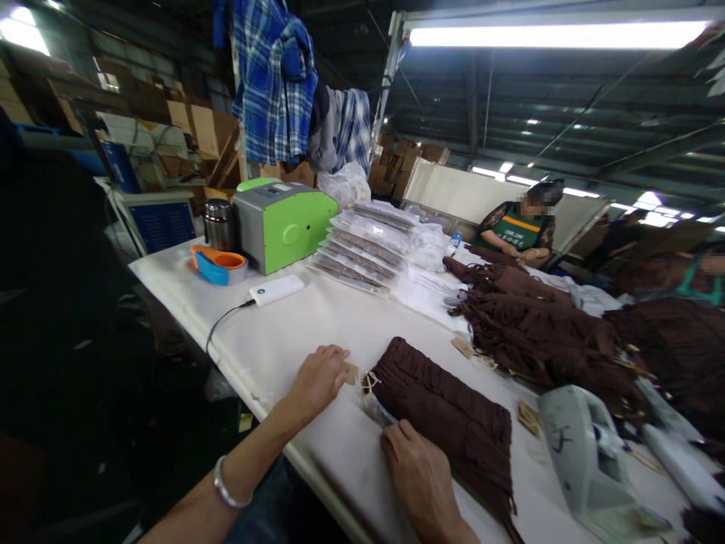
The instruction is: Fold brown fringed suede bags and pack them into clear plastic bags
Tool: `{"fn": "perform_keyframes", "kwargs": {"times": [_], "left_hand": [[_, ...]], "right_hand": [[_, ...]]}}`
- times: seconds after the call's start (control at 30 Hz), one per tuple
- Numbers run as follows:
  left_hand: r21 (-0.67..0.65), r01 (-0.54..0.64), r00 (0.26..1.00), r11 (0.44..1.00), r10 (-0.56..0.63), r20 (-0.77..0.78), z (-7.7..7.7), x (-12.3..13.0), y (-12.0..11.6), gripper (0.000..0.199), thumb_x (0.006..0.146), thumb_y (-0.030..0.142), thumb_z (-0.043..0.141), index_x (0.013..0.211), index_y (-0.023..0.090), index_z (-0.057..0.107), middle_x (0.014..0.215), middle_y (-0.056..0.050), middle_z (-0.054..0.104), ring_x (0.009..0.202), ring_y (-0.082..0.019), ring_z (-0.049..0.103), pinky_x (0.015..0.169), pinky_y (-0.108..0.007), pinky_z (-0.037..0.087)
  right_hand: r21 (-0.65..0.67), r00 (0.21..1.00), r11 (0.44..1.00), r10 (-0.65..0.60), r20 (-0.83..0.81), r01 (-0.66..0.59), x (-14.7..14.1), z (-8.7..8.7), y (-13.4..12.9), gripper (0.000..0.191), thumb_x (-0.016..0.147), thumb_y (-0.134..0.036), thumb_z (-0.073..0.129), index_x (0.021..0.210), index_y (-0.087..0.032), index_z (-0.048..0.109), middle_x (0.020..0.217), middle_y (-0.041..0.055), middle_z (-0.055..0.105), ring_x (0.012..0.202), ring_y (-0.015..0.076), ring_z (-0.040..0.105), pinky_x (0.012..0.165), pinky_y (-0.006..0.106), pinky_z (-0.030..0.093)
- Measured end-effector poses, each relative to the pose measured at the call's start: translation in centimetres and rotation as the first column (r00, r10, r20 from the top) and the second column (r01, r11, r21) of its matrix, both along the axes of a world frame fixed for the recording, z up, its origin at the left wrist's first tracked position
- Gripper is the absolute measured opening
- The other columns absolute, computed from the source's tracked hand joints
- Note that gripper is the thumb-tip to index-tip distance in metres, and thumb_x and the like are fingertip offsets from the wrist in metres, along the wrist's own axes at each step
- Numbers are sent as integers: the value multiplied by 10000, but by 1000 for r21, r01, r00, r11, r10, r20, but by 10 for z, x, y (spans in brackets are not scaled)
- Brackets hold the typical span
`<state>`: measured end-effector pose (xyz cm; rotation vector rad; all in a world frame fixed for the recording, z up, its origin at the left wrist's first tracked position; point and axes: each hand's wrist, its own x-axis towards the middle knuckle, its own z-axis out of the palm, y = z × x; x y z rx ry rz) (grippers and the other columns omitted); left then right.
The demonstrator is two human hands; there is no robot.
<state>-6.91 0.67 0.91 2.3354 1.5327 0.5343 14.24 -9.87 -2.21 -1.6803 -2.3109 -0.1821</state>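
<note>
A folded dark brown garment (447, 415) with a gathered edge lies on the white table. A small tan hang tag (350, 372) is tied by a pale cord (369, 381) to its left corner. My left hand (318, 384) is closed at the fingertips on that tag, left of the garment. At the garment's near edge is my right hand (420, 474), its fingers curled in and gripping the edge. A bit of clear plastic (378, 410) shows along this edge, between both hands. The right fingertips are partly hidden.
Bagged flat garments (362, 245) are stacked beyond, beside a green and grey machine (286, 223). A steel flask (220, 224), tape rolls (220, 264) and a white power bank (277, 290) stand left. Brown garments (544, 332) and a grey device (583, 453) lie right; a co-worker (518, 227) sits behind.
</note>
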Motion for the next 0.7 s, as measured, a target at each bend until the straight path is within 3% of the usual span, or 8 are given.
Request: {"fn": "perform_keyframes", "kwargs": {"times": [0.07, 0.13, 0.27, 0.4, 0.5, 0.6, 0.7], "left_hand": [[-23, 37, 992, 999, -40, -123, -2, -2, 12, 331, 824, 184, 571, 1154, 207, 578, 1247, -81, 580, 1158, -254, 506, 966, -367, 387], [-44, 48, 988, 998, -54, -148, -3, -1, 18, 259, 802, 210, 603, 1061, 207, 601, 1182, -77, 602, 1109, -261, 527, 933, -371, 395], [-69, 26, 992, 997, -35, -124, 3, -2, 25, 214, 725, 243, 665, 919, 190, 592, 1034, -80, 625, 1017, -279, 554, 855, -370, 402], [-141, 27, 999, 990, -33, -43, 9, -8, 26, 124, 771, 272, 579, 878, 210, 569, 845, -13, 648, 813, -202, 608, 704, -290, 418], [-246, 95, 987, 965, -59, 150, 14, -10, 23, 176, 786, 284, 526, 940, 211, 570, 727, 32, 619, 662, -147, 597, 581, -233, 412], [-373, 245, 877, 895, -41, 479, 23, -7, 19, 368, 759, 311, 556, 1104, 184, 540, 664, 54, 541, 591, -138, 560, 497, -215, 403], [-359, 319, 821, 877, -65, 567, 35, -3, 13, 480, 757, 288, 571, 1221, 182, 502, 670, 55, 535, 590, -136, 546, 499, -214, 401]], "right_hand": [[-10, 995, 997, -78, 55, 78, 5, -1, 6, 251, 875, -71, 455, 757, -231, 608, 736, -3, 642, 609, 128, 616, 537, 223, 372], [-39, 990, 993, -108, 89, 112, 9, 1, 10, 248, 869, -66, 467, 770, -233, 620, 755, -2, 648, 638, 136, 627, 553, 230, 375], [-87, 990, 989, -110, 86, 117, 9, 10, 10, 231, 867, -85, 483, 772, -234, 632, 766, 2, 657, 659, 147, 634, 572, 238, 382], [-88, 995, 993, -81, -55, 76, 6, 23, 7, 213, 888, -140, 500, 751, -233, 632, 745, 0, 646, 672, 147, 631, 597, 235, 398], [-15, 972, 999, -33, -233, 30, 2, 35, 9, 201, 920, -193, 486, 800, -238, 642, 747, 3, 628, 688, 149, 617, 636, 238, 425], [56, 921, 998, 52, -387, -32, -7, 45, 16, 166, 921, -192, 487, 939, -237, 647, 851, 23, 645, 788, 162, 621, 738, 250, 461], [71, 844, 996, 89, -528, -61, -18, 53, 30, 244, 883, -148, 512, 1088, -230, 615, 1036, 51, 646, 926, 176, 621, 843, 276, 477]]}}
